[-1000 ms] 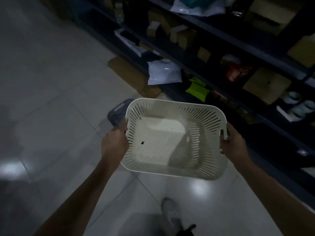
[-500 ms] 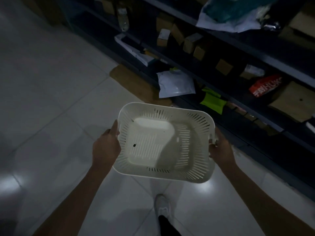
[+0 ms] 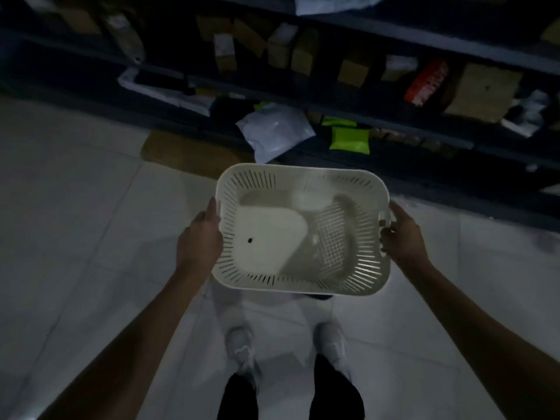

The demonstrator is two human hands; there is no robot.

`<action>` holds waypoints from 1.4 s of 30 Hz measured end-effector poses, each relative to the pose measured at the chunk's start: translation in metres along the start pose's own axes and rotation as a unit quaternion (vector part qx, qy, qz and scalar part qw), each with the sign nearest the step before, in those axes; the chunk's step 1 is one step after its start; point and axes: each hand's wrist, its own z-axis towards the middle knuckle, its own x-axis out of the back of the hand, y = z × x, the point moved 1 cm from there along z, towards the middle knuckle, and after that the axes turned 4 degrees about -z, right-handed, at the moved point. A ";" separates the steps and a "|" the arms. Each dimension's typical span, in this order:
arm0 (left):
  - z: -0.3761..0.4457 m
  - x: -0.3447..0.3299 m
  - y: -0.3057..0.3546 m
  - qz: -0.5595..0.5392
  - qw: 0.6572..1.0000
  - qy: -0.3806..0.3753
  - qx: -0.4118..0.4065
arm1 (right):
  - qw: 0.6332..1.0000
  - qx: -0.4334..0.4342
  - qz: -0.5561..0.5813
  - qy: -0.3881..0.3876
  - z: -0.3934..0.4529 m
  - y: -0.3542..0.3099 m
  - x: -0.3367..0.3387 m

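A white slotted plastic basket (image 3: 303, 177) hangs in front of me at waist height, and nothing lies inside it. My left hand (image 3: 198, 237) grips its left rim, thumb up along the edge. My right hand (image 3: 401, 234) grips the right rim at the handle slot, fingers curled round it. The room is dim.
A dark shelving unit (image 3: 394, 53) runs across the top, holding cardboard boxes, a red packet (image 3: 427, 81), a white plastic bag (image 3: 275, 131) and a lime green packet (image 3: 350, 139). A flat cardboard piece (image 3: 188, 153) lies on the pale tiled floor. My two shoes (image 3: 242, 350) stand below the basket.
I have turned to face the shelves squarely, which now run across the top of the view. Both feet stand side by side. The basket stays held in both hands.
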 end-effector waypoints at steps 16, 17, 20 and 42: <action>0.040 -0.036 0.024 0.031 0.996 -0.066 -0.056 | 0.998 -0.050 0.031 0.020 -0.012 0.045 -0.001; 0.044 -0.038 0.022 0.030 0.996 -0.066 -0.053 | 0.998 -0.046 0.033 0.018 -0.009 0.046 -0.005; 0.055 -0.047 0.016 0.039 0.995 -0.068 -0.067 | 0.998 -0.056 0.033 0.018 0.000 0.047 -0.018; 0.081 -0.133 -0.040 0.050 0.988 -0.140 -0.042 | 0.989 -0.117 0.090 -0.001 0.032 0.080 -0.102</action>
